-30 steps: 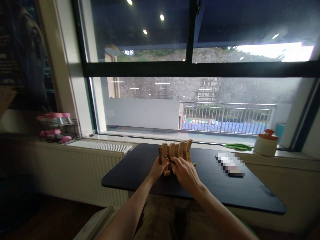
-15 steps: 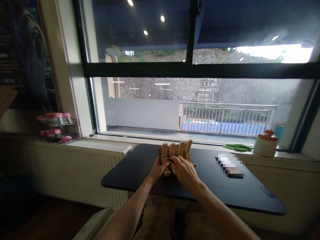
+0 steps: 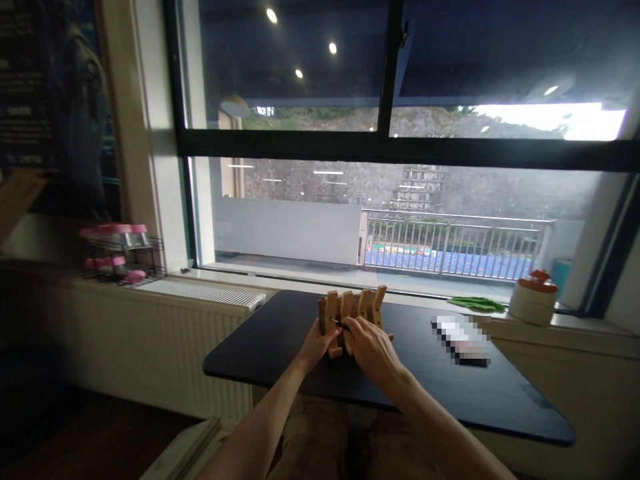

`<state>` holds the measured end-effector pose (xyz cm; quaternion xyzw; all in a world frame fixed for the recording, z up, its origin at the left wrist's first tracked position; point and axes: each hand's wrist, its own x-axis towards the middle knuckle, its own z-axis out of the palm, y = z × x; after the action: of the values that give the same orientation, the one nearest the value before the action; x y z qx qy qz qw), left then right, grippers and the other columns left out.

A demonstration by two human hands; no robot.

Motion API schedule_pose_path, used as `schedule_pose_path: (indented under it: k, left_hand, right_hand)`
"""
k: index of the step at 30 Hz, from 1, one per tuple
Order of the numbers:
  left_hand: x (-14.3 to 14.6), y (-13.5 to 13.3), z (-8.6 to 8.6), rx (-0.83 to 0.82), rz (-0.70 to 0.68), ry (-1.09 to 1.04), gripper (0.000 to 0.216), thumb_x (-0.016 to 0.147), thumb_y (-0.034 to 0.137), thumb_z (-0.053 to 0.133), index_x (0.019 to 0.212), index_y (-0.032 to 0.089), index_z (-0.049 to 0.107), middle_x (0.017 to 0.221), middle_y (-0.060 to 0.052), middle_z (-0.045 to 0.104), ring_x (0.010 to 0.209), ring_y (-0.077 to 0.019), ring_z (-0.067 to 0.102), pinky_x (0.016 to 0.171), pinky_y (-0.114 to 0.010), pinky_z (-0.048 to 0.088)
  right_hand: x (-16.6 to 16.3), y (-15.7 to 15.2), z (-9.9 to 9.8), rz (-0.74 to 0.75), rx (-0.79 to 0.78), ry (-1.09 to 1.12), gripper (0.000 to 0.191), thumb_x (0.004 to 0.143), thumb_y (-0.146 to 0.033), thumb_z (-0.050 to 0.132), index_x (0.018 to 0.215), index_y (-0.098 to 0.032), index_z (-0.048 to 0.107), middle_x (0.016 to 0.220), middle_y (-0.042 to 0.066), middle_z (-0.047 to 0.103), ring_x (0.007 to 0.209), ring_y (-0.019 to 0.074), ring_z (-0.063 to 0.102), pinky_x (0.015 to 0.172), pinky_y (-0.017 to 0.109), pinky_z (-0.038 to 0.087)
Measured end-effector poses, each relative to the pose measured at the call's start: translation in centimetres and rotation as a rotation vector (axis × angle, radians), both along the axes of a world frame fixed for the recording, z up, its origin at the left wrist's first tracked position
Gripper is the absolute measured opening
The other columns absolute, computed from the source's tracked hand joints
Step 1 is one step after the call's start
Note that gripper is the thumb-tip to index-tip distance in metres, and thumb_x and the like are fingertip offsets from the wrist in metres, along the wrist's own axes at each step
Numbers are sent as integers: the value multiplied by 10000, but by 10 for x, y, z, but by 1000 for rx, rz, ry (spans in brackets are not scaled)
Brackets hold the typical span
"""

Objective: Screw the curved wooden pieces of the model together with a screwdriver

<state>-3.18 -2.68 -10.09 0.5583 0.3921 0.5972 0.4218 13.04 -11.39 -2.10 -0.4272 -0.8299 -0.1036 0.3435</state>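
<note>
A light wooden rack with several upright pegs (image 3: 351, 308) stands on the black table (image 3: 280, 333) near the window. My left hand (image 3: 316, 345) grips the rack's left end. My right hand (image 3: 371, 347) is closed around a thin dark tool (image 3: 341, 325) whose tip touches the rack between two pegs. Both forearms reach in from the bottom of the view.
A flat blurred object (image 3: 461, 339) lies on the table to the right. On the sill sit a green cloth (image 3: 476, 304) and a white jar with an orange lid (image 3: 532, 297). A wire rack with pink-lidded containers (image 3: 120, 251) stands at the left, above a radiator (image 3: 200, 292).
The camera has tilted slightly, so the scene sits a little lower. My hands stay on the rack, with the tool tip in about the same place.
</note>
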Motion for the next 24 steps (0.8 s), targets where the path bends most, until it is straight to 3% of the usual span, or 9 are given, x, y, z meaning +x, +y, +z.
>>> schedule_pose_path:
  k: [24]
  left_hand:
    - [2, -1, 1, 36, -23, -14, 431, 628, 369, 689, 987, 159, 574, 951, -74, 640, 881, -221, 601, 770, -337, 468]
  right_hand:
    - [1, 2, 5, -86, -142, 159, 286, 854, -221, 398, 1111, -229, 524, 1038, 37, 620, 920, 160, 580, 767, 248, 395]
